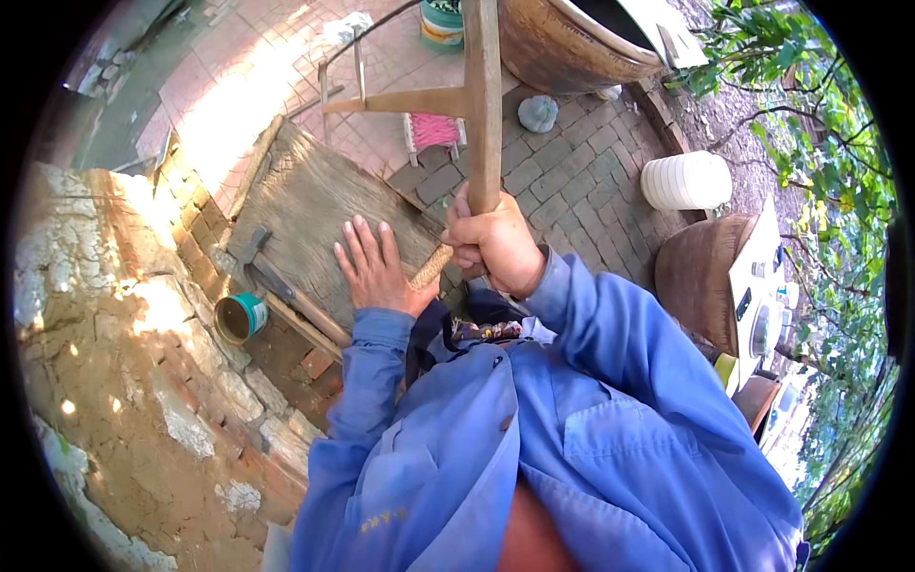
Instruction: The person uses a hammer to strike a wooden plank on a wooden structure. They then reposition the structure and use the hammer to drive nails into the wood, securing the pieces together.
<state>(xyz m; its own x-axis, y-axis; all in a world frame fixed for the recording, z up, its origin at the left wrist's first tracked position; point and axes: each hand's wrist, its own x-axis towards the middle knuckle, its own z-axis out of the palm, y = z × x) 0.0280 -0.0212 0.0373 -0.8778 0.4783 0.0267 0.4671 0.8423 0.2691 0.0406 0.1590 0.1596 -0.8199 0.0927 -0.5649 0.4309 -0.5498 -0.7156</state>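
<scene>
"What does the head view give you for the left hand?"

"I have the left hand (374, 272) lying on the worktop (310, 195), near its right-hand corner, fingers straight and slightly spread. A tan, rough piece (432, 266) shows beside the thumb; I can't tell whether it's pinched. The flat palm is probably there to steady or to lean on."

"And the right hand?"

"My right hand (500, 243) has its fingers wrapped around the near end of a wooden frame (484, 114), just off that same corner. The long beam points away from me and its crossbar (405, 101) reaches left. I'd judge that it's held by the end so the rest can swing free."

"Anything else close by?"

"A hammer-like tool (274, 279) lies along the worktop's lower-left edge, presumably kept within reach but out of the way. A green tin (242, 317) sits just beyond that edge."
</scene>
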